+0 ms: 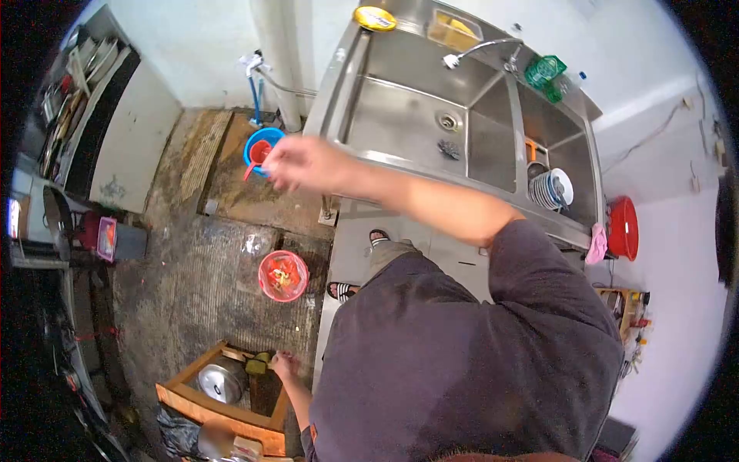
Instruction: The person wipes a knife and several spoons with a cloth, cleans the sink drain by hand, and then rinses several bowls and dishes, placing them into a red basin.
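My right hand [296, 164] is stretched out past the sink's corner, its fingers smeared by motion. In this view it overlaps the edge of a blue basin [250, 146] on the floor, where a red dipper [260, 152] sits. Lower down, my left hand [285, 363] hangs beside a wooden frame [208, 408]. Its fingertips are right at an olive-green piece [258, 363] at the frame's corner; whether they grip it I cannot tell. A lidded metal pot [221, 383] stands inside the frame.
A red bucket [283, 276] with mixed scraps stands on the wet floor. Along one side runs a steel sink [408, 108] with stacked bowls [545, 191] in its far basin. A red tub [622, 228] and pink cloth [597, 244] hang at its end. A cabinet [131, 138] stands opposite.
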Demonstrator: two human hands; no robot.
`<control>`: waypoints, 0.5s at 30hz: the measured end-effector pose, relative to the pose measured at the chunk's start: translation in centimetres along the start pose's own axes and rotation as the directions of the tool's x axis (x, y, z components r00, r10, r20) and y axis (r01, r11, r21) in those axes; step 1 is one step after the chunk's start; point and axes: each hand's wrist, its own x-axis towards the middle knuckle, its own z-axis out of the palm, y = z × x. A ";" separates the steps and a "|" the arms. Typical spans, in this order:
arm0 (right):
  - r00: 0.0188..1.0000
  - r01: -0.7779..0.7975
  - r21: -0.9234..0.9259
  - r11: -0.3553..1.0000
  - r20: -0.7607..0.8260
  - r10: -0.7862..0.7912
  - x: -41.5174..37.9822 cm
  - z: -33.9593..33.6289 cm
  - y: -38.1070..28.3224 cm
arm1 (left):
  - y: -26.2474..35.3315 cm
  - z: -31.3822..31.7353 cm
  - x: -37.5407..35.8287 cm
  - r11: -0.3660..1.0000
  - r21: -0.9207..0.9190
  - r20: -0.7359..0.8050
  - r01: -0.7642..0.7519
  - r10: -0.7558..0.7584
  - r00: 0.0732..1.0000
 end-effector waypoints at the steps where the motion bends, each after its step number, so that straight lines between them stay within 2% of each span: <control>1: 0.998 -0.028 -0.017 0.999 -0.060 0.027 -0.8 -3.7 -0.8 | 1.0 0.5 0.3 0.995 0.026 0.112 -0.095 0.091 0.990; 3: 0.982 -0.100 -0.050 0.994 -0.163 0.091 -2.3 -12.0 0.0 | 1.3 2.4 0.9 0.989 0.044 0.086 -0.140 0.136 0.987; 5: 0.934 -0.235 -0.208 0.949 -0.317 0.162 -4.2 -20.7 2.9 | 1.9 4.7 0.5 0.988 0.146 0.023 -0.058 0.055 0.998; 6: 0.893 -0.313 -0.213 0.926 -0.399 0.210 -5.6 -25.0 4.5 | 3.0 5.1 -0.6 0.971 0.226 0.182 -0.081 0.040 0.982; 7: 0.842 -0.390 -0.211 0.896 -0.476 0.255 -7.1 -29.1 6.5 | 2.9 5.9 -0.9 0.968 0.238 0.185 -0.082 0.037 0.982; 8: 0.792 -0.476 -0.280 0.834 -0.550 0.267 -8.6 -33.5 9.4 | 2.3 7.1 -1.2 0.964 0.264 0.121 -0.014 -0.018 0.992; 9: 0.738 -0.560 -0.338 0.756 -0.619 0.270 -10.2 -37.5 12.1 | 1.8 8.1 -1.7 0.957 0.284 0.053 0.057 -0.075 0.996; 11: 0.608 -0.785 -0.483 0.387 -0.720 0.334 -12.6 -43.3 15.4 | 2.0 10.1 -3.9 0.935 0.354 0.023 0.039 -0.050 0.998; 13: 0.613 -0.789 -0.600 0.136 -0.753 0.238 -14.6 -47.6 19.8 | 3.8 12.3 -7.4 0.825 0.566 0.030 -0.011 -0.007 1.000; 14: 0.611 -0.790 -0.597 0.139 -0.751 0.249 -15.6 -49.8 22.9 | 4.0 13.2 -8.3 0.820 0.573 0.022 -0.004 -0.011 1.000; 15: 0.544 -0.833 -0.543 0.102 -0.772 0.329 -16.4 -51.9 26.4 | 4.4 14.1 -9.5 0.831 0.555 0.011 0.029 -0.042 0.999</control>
